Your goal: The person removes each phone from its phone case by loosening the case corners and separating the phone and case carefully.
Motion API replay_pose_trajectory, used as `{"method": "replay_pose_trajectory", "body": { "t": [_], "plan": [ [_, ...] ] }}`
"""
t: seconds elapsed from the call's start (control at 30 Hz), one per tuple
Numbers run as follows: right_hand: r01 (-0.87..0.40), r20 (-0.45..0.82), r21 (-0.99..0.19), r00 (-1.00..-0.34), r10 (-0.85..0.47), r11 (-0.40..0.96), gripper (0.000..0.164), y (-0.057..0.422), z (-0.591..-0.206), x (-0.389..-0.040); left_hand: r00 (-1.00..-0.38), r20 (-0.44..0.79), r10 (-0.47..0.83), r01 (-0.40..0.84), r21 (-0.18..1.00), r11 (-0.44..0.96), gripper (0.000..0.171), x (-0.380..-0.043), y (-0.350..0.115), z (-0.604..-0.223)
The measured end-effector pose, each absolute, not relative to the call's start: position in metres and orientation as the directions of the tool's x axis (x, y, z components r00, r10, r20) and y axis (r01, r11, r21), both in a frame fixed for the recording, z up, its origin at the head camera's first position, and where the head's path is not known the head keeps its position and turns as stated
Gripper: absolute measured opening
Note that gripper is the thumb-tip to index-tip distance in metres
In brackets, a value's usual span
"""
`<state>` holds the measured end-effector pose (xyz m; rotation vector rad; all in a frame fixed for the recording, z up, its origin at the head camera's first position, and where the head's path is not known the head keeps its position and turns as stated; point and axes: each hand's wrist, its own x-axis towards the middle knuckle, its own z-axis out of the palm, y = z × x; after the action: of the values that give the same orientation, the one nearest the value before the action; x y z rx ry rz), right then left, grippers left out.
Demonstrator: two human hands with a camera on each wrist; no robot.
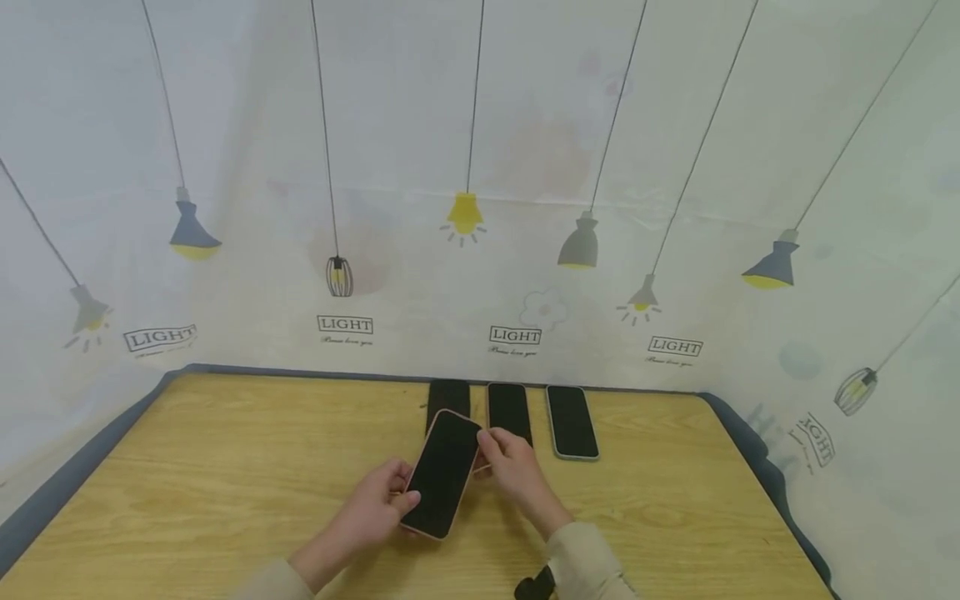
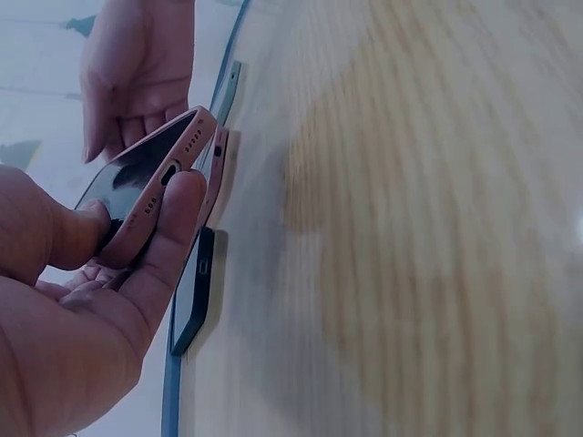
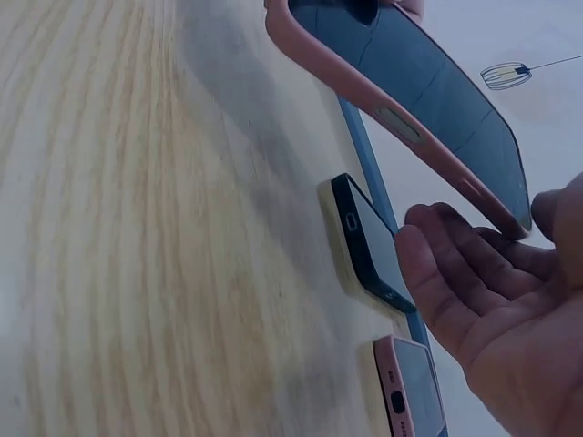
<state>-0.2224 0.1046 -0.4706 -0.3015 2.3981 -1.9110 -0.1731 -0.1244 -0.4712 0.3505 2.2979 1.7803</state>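
Observation:
A smartphone (image 1: 442, 473) in a pink case is held tilted above the wooden table, its dark screen facing up. My left hand (image 1: 371, 504) grips its lower left end, thumb over the screen edge and fingers underneath. In the left wrist view, the index fingertip lies beside the charging port on the phone's bottom edge. At the upper right corner, my right hand (image 1: 517, 471) pinches the phone between thumb and fingers. The right wrist view shows that corner between the thumb and the half-curled right fingers (image 3: 474, 273).
Along the table's (image 1: 262, 467) back edge lie a black phone (image 1: 448, 396), a pink-cased phone (image 1: 508, 408) and a pale green-cased phone (image 1: 572, 421). Behind stands a light curtain (image 1: 405, 125) printed with lamps. A black strap (image 1: 534, 585) is near my right sleeve.

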Motion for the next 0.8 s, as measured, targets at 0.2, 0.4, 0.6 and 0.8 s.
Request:
{"method": "replay_pose_trajectory", "body": {
  "t": [0.2,0.4,0.6,0.8],
  "plan": [
    [-0.09,0.078,-0.978,-0.995,-0.069,0.189,0.031,0.095,-0.475,-0.221,-0.957,-0.017,0.289,0.05,0.974,0.221,0.016,-0.167,-0.116,-0.471],
    [-0.099,0.152,-0.94,-0.978,0.14,0.326,0.033,0.083,-0.475,-0.217,-0.963,0.012,0.269,0.079,0.967,0.241,0.016,-0.163,-0.107,-0.474],
    [-0.095,0.244,-0.902,-0.917,0.316,0.42,0.039,0.071,-0.475,-0.215,-0.963,0.035,0.268,0.098,0.969,0.227,0.017,-0.159,-0.099,-0.474],
    [-0.085,0.254,-0.913,-0.884,0.392,0.4,0.038,0.065,-0.471,-0.214,-0.962,0.011,0.274,0.068,0.977,0.2,0.017,-0.157,-0.099,-0.47]
  ]
}}
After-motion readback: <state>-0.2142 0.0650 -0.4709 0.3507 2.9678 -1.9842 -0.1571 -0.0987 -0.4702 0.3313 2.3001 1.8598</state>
